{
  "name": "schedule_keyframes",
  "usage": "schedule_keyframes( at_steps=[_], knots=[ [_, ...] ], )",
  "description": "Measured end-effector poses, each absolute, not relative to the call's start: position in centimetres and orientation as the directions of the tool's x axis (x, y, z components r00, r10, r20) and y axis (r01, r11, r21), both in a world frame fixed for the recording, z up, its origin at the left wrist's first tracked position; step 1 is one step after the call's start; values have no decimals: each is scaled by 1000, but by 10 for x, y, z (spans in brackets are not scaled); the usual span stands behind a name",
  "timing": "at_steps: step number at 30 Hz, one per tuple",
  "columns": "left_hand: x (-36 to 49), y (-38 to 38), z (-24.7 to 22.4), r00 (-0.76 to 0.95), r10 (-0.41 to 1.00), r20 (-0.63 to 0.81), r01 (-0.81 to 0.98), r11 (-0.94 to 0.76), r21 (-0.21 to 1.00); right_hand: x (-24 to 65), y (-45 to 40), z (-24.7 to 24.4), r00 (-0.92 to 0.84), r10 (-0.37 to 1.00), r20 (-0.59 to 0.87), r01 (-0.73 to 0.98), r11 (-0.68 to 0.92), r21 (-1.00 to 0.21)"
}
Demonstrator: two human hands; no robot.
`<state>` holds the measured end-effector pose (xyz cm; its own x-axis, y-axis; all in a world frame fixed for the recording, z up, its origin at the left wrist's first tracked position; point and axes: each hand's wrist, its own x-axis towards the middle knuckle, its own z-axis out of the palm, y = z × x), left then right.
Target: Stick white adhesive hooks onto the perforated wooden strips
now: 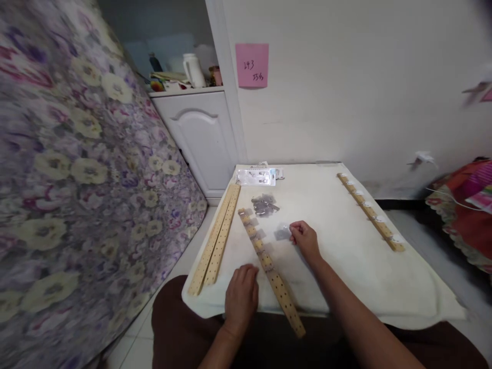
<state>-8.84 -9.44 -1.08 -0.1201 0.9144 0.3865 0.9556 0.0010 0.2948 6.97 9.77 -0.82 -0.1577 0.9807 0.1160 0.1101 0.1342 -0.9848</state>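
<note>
My right hand (pixel 305 240) pinches the edge of a small clear plastic packet (pixel 282 232) just above the table. What is inside the packet is too small to make out. My left hand (pixel 242 292) rests near the table's front edge with its fingers curled together, beside a perforated wooden strip (pixel 282 294), and appears to hold nothing. The strip lies at a slant, its near end jutting past the edge, with several small clear packets along its far half. Beyond it is a pile of similar small packets (pixel 264 205).
Two more perforated wooden strips (pixel 215 238) lie side by side on the left. Along the right side lies a strip (pixel 371 212) bearing several white pieces. A clear blister package (pixel 253 177) is at the back of the cloth-covered table (pixel 319 205). A floral curtain (pixel 96 179) hangs at left.
</note>
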Motion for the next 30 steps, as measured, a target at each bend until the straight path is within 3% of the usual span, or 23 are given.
schedule_keyframes(
  at_steps=[7,13,23,25,27,30],
  knots=[
    [-87,-96,-9,-120,912,391,949,-10,315,75,87,-7,-111,979,169,160,185,-970],
    [-86,-98,-8,-124,905,408,936,-30,350,84,91,-9,48,969,241,164,230,-959],
    [-83,-104,6,-206,879,430,811,-93,577,96,57,4,15,981,191,44,190,-981],
    [-73,-106,19,-297,890,347,673,-63,737,101,40,9,-7,980,201,30,201,-979],
    [-60,-105,34,-356,919,171,392,-20,920,104,24,15,-34,966,258,18,258,-966],
    [-39,-101,53,-276,960,-48,-29,42,999,107,2,27,-93,899,427,48,433,-900]
  ],
)
